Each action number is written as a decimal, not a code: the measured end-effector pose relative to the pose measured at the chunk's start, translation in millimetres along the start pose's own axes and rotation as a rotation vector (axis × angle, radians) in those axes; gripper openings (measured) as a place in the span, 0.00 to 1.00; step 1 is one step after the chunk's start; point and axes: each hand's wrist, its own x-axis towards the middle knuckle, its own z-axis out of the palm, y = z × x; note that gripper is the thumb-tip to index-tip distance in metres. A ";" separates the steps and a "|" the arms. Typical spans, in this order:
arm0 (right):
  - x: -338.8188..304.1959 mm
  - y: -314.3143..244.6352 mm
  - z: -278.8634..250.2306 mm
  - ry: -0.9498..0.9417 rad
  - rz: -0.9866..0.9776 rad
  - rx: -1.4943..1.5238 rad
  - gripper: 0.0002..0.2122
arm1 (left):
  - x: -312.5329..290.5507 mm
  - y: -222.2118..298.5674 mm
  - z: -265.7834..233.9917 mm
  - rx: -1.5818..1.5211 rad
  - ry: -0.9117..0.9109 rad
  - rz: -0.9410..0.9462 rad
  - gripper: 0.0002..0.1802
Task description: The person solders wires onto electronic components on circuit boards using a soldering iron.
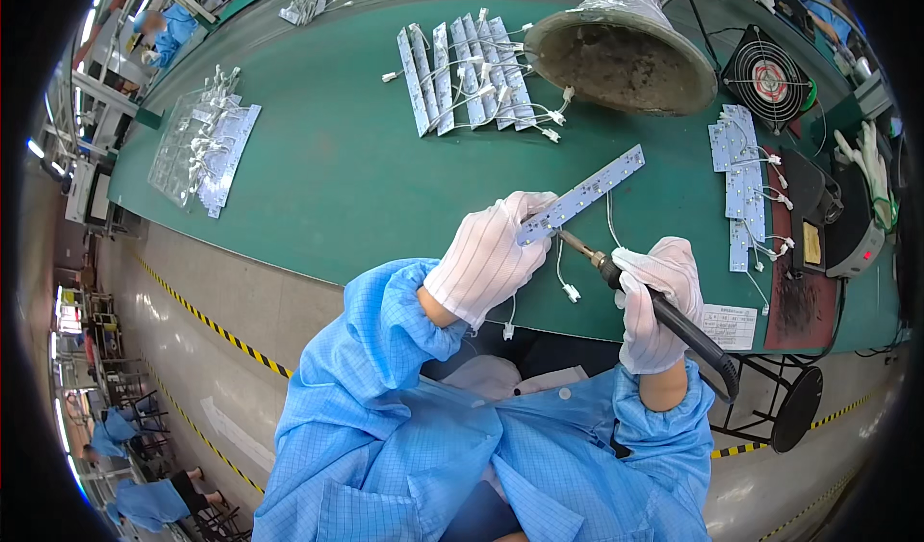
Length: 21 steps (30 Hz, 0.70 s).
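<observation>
My gloved left hand [493,253] grips the lower end of a narrow LED strip board [589,190], held tilted above the green table. White wires with small plugs hang from the board. In my gloved right hand [659,296] is a soldering iron [681,325], held like a pen, its fingers closed round the handle. The iron's tip is at the board's lower edge, close to my left fingers; whether it touches cannot be made out. Beyond the board, a group of similar LED boards [472,75] with white leads lies side by side on the table.
A metal fume hood [624,51] hangs over the table's far side, with a round fan [767,78] beside it. More LED boards lie right [739,181] and left [229,157]. A soldering station [847,224] and a paper slip [729,327] are at right. Co-workers sit farther off.
</observation>
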 end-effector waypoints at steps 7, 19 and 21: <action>0.9 -1.9 1.2 -0.001 0.016 -0.030 0.13 | -0.6 -2.5 1.5 -0.017 0.014 0.012 0.20; -1.4 6.5 -3.1 0.158 -0.028 0.017 0.06 | 1.8 15.2 -26.7 0.197 -0.235 -0.130 0.22; -2.9 3.4 -3.4 0.177 -0.006 -0.053 0.06 | 5.4 33.6 -50.4 0.342 -0.397 -0.084 0.26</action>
